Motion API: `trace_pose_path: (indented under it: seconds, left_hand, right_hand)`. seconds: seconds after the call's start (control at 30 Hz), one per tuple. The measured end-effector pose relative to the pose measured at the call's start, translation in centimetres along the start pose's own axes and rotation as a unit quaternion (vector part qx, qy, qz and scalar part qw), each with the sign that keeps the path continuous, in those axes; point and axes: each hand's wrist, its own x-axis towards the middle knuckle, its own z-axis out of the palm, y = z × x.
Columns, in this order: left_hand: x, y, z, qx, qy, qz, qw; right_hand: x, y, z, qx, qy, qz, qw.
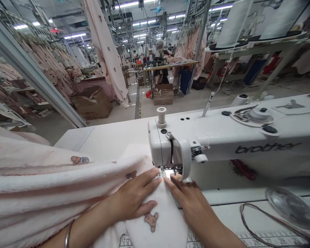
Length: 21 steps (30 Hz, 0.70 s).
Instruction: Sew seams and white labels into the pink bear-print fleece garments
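Note:
A white Brother sewing machine (222, 137) stands on the table (113, 137). Pale pink fleece fabric (41, 186) printed with small bears lies across the table from the left and runs under the needle area (167, 171). My left hand (134, 198) lies flat on the fabric just left of the presser foot, fingers stretched out. My right hand (188, 198) rests on the fabric's right edge, fingers extended with the tips right at the foot. A metal bangle (68, 234) circles my left wrist.
A measuring tape (248, 237) is printed along the table's near edge. A clear round lid and a looped cord (289, 210) lie at the right. Beyond the table are cardboard boxes (93, 103), hanging pink garments (105, 48) and other sewing stations with people far off.

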Motion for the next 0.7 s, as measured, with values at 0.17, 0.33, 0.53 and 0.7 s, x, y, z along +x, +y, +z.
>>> trace_pose_path:
  seconds: [0.17, 0.33, 0.53, 0.7]
  left_hand:
    - [0.7, -0.2, -0.6, 0.003, -0.018, -0.019, 1.000]
    - [1.1, -0.5, -0.7, 0.019, -0.033, -0.036, 0.999]
    - [1.2, -0.5, -0.6, 0.007, -0.041, -0.048, 0.998]
    - [1.0, -0.3, -0.6, 0.024, -0.036, -0.043, 0.998]
  right_hand:
    - [0.2, 0.1, 0.1, -0.002, 0.017, 0.005, 1.000]
    - [-0.4, -0.1, 0.3, 0.006, 0.017, 0.024, 1.000]
    - [-0.3, -0.5, -0.4, 0.075, 0.010, 0.043, 0.996]
    - [-0.3, -0.8, -1.2, 0.071, 0.015, 0.003, 0.997]
